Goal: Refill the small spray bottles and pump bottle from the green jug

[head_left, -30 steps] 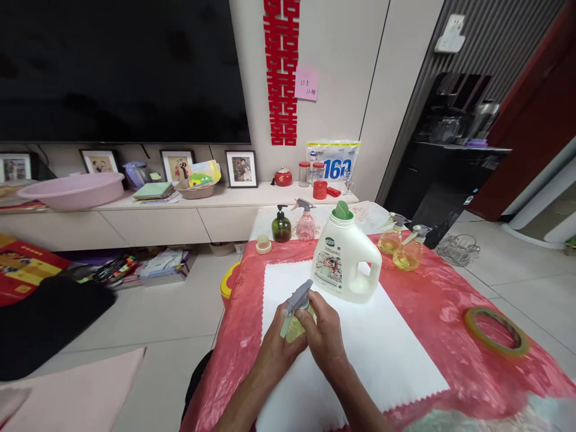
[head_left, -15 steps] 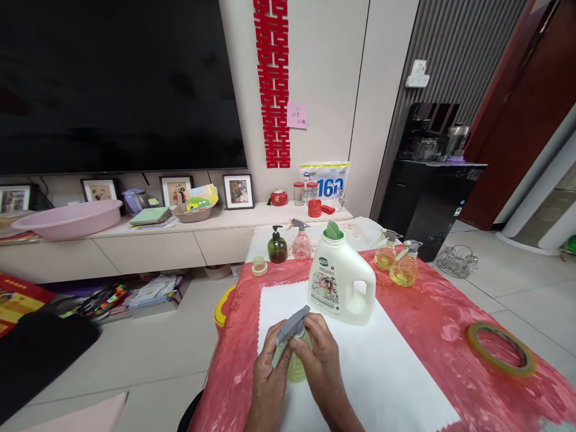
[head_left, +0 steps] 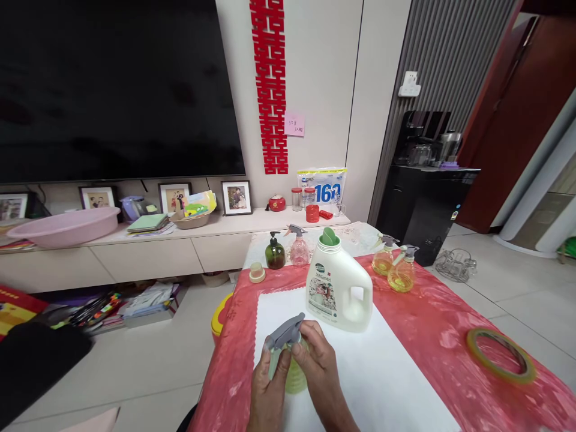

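A spray bottle (head_left: 296,378) with a ribbed, yellow-green tinted body stands on the white sheet (head_left: 373,384). Its grey trigger head (head_left: 285,333) sits at the bottle's neck, nozzle toward the left. My left hand (head_left: 267,384) is closed around the nozzle end and the pale green trigger. With thumb and fingers, my right hand (head_left: 318,366) grips the neck just under the head; the collar is mostly hidden. Behind my hands stands a white detergent jug (head_left: 339,288) with a green spout and no cap on it.
Two spray bottles with yellow liquid (head_left: 400,276) stand at right, near a tape roll (head_left: 500,355). At the back are a green pump bottle (head_left: 275,253), a pink spray bottle (head_left: 299,251) and a pale cap (head_left: 257,273). Red plastic (head_left: 234,360) covers the table.
The grey head has turned slightly within my fingers, and my left hand has shifted a little. The whole view has moved slightly; the jug and the other bottles stay in place.
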Demonstrator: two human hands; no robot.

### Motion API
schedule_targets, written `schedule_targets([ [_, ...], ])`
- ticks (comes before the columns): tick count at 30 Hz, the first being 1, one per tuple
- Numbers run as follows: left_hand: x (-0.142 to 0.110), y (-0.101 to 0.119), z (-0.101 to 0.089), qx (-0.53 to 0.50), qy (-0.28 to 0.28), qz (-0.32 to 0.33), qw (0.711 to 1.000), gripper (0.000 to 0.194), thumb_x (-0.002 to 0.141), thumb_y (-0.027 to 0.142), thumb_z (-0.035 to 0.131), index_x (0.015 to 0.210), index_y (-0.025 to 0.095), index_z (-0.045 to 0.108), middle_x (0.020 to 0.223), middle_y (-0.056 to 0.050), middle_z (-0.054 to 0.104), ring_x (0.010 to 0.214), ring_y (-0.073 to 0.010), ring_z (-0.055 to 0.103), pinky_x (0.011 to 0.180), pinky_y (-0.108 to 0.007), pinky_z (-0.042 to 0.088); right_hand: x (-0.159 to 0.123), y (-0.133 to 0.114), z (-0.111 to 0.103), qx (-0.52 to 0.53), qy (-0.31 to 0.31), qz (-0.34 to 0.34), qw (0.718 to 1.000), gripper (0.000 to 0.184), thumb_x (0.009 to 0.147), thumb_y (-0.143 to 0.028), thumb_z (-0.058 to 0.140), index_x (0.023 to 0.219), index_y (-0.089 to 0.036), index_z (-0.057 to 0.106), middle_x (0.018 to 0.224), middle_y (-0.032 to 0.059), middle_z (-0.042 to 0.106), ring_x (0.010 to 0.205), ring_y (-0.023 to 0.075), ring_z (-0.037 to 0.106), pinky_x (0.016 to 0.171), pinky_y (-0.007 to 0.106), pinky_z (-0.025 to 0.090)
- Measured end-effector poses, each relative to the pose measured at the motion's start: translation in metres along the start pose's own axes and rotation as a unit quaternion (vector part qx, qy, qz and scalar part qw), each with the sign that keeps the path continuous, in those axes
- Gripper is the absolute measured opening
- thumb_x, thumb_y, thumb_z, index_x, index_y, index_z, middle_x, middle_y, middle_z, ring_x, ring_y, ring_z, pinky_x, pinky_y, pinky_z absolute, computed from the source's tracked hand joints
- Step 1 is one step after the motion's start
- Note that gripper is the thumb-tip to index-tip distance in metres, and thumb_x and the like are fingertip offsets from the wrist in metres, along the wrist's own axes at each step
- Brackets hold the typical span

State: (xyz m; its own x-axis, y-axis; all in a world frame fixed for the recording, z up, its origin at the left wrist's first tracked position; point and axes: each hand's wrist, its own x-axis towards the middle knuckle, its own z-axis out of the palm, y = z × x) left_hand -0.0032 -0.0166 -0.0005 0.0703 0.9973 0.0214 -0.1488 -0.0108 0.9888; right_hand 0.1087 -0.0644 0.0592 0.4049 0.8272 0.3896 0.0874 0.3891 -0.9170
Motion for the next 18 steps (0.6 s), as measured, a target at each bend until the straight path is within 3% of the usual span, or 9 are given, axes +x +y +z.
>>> schedule_targets([
  [9, -0.004, 0.025, 0.005, -0.021, -0.027, -0.083, 0.996, 0.071, 0.06, 0.061, 0.087, 0.114, 0.017, 0.071, 0.114, -0.014, 0.077, 0.119, -0.0375, 0.067, 0.097, -0.042, 0.058, -0.003, 0.001, 0.005, 0.003, 0.026, -0.022, 0.999, 0.015, 0.093, -0.039, 0.06, 0.092, -0.024, 0.063, 0.096, 0.0013, 0.057, 0.094, 0.0163, 0.056, 0.085, 0.026, 0.047],
  [15, -0.01, 0.035, 0.012, -0.03, -0.011, -0.1, 0.994, 0.053, 0.061, 0.058, 0.086, 0.099, 0.021, 0.076, 0.104, -0.009, 0.08, 0.111, -0.0387, 0.07, 0.092, -0.046, 0.06, -0.005, 0.007, 0.004, 0.0, 0.02, -0.051, 0.998, 0.021, 0.096, -0.043, 0.056, 0.099, -0.024, 0.065, 0.097, 0.0033, 0.059, 0.095, 0.0182, 0.059, 0.085, 0.029, 0.049],
  [18, -0.016, 0.032, 0.014, -0.025, 0.034, -0.096, 0.995, 0.042, 0.068, 0.053, 0.082, 0.098, 0.024, 0.076, 0.103, -0.009, 0.08, 0.106, -0.0381, 0.072, 0.087, -0.048, 0.061, -0.004, 0.011, 0.002, -0.012, 0.02, -0.068, 0.997, 0.023, 0.098, -0.044, 0.052, 0.101, -0.025, 0.065, 0.098, 0.0038, 0.059, 0.095, 0.0188, 0.06, 0.085, 0.03, 0.05],
])
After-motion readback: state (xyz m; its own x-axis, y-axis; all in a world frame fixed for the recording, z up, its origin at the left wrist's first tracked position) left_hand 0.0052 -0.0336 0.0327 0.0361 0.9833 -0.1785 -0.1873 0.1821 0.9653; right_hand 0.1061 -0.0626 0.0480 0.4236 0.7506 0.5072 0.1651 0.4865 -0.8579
